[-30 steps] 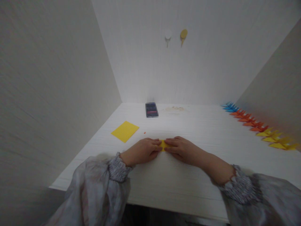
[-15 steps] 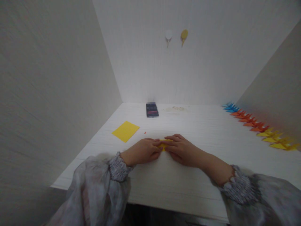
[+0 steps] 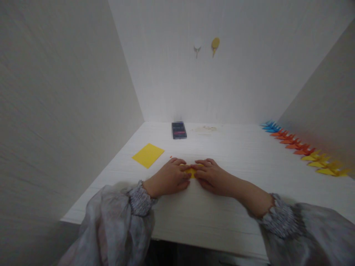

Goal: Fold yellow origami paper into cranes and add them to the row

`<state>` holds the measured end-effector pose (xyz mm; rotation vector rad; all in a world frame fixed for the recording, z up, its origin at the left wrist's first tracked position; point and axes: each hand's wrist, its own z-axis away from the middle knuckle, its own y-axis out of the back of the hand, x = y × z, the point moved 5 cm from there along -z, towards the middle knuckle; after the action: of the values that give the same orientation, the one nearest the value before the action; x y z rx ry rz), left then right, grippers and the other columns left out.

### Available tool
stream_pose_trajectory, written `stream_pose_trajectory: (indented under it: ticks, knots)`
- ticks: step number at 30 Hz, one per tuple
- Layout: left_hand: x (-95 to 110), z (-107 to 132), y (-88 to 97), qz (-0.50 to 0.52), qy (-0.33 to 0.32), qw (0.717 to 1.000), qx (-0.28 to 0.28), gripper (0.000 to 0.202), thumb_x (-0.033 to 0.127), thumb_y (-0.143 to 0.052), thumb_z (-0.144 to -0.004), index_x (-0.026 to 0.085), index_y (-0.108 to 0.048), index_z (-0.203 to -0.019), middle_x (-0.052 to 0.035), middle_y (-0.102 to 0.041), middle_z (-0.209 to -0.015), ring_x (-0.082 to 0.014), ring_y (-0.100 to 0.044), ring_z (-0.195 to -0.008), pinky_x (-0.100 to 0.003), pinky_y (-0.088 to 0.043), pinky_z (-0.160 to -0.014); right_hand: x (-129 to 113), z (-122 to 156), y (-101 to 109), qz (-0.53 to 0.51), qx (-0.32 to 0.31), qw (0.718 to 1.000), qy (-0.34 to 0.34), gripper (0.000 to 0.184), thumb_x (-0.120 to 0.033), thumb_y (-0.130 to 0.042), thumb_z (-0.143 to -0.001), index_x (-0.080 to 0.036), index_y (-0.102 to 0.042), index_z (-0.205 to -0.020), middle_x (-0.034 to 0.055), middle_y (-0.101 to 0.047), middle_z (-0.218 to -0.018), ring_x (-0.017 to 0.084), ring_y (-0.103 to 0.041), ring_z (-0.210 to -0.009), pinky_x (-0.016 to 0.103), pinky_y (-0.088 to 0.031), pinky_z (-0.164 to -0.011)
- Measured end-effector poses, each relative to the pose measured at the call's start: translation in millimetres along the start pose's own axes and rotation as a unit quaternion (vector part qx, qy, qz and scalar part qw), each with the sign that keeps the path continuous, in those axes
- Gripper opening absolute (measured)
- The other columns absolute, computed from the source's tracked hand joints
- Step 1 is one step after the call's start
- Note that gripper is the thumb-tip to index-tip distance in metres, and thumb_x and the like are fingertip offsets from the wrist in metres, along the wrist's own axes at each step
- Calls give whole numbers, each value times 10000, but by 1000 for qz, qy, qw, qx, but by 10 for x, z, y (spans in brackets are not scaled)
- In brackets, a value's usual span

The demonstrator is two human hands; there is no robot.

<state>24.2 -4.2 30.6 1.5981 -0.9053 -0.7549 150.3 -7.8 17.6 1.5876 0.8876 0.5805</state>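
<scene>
**Left hand (image 3: 168, 178) sliding forward over folded yellow paper (image 3: 192, 171)**

Since half a second ago, the left hand's fingers are reaching a little further toward 12 o'clock, now covering more of the folded yellow paper, while the right hand (image 3: 213, 176) is staying where it was. Both hands are lying on the worktop (image 3: 235, 210), meeting fingertip to fingertip. Each grip is pressed together, fingers close, holding the paper down from its own side; only a small yellow patch is showing between them.

At 10 o'clock from the hands, a flat yellow sheet (image 3: 148, 155) is lying well apart. At 12 o'clock, near the back wall, a dark box (image 3: 179, 130) is sitting. Along the right edge, from 1 to 3 o'clock, a row of folded pieces is running: blue (image 3: 270, 126), then orange (image 3: 291, 141), then yellow (image 3: 325, 164).
</scene>
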Motion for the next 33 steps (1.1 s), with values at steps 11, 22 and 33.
stream_pose_trajectory:
  ticks: [11, 22, 33]
  knots:
    - [-40, 35, -58, -8, 11, 1000, 7, 229, 346, -484, -784, 252, -618, -944, -43, -531, -1160, -264, -366, -1156, -502, -214, -985, 26, 7, -30, -16, -11, 1000, -12, 260, -201, -393, -849, -239, -591, -1013, 55, -542, -1216, 257, -346, -1227, 480, -281, -941]
    - [-36, 41, -58, -8, 32, 999, -16, 251, 386, -436, -809, 271, -584, -975, -11, -554, -1150, -279, -398, -1115, -551, -182, -954, 41, 18, -46, -3, -4, 999, -43, 224, -204, -417, -829, -240, -598, -956, 19, -534, -1229, 305, -345, -1217, 552, -240, -947]
    - [-38, 40, -62, 4, 46, 998, -33, 265, 420, -446, -797, 280, -576, -980, 9, -528, -1214, -298, -404, -1096, -574, -180, -925, 236, 108, -19, -60, -50, 990, -121, 400, -276, -468, -790, -211, -504, -1183, 79, -567, -1184, 318, -300, -1250, 591, -161, -978]
